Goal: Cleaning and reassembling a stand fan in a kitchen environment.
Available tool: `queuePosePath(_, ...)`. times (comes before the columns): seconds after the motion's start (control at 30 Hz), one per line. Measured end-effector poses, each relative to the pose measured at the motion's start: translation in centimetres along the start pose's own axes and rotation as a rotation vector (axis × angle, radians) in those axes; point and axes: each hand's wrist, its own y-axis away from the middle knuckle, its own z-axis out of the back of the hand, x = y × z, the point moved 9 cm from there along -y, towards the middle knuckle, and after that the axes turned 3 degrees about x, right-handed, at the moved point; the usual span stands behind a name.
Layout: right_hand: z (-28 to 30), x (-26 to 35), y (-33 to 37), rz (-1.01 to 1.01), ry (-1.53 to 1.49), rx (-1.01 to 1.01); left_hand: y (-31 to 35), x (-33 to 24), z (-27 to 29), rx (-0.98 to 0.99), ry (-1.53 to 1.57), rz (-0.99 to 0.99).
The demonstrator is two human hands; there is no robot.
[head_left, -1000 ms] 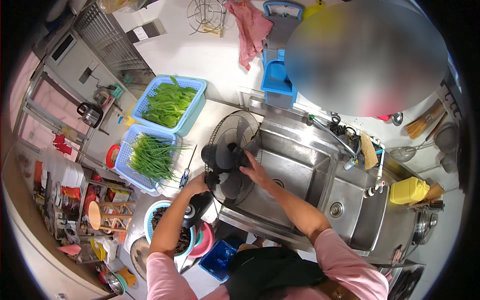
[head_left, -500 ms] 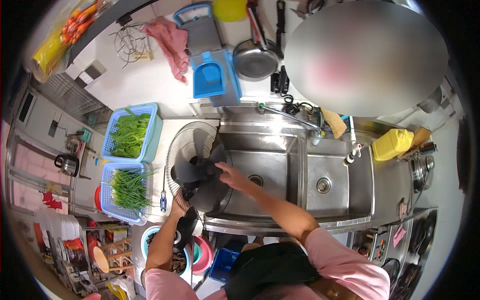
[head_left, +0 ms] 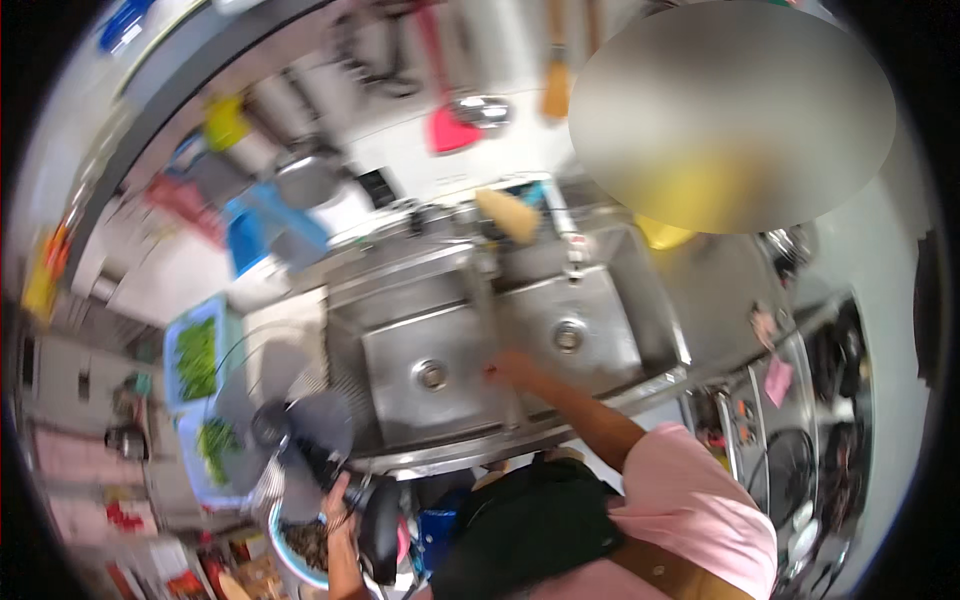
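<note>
While the left hand (head_left: 338,500) grips one fan (head_left: 270,425), the right hand (head_left: 512,371), grip unclear, overhangs two basins (head_left: 415,415).

No text, label, number or sign is showing readably here. Blur is softening much of the view.

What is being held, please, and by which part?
The left hand holds the grey-bladed black electric fan, apparently by its neck; blur hides whether the right hand holds anything.
</note>
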Motion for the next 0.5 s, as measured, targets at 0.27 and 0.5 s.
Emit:
queuePosePath(0.27, 3.3, -11.3, 23.9, -0.493, -0.271, -0.455, 4.1, 6.4, 4.3, -0.128, -0.503, -0.311)
queuePosePath(0.5, -2.0, -15.6, 47.4, -0.889, -0.408, -0.712, 11.4, 18.5, -13.3, 0.248, -0.534, -0.288)
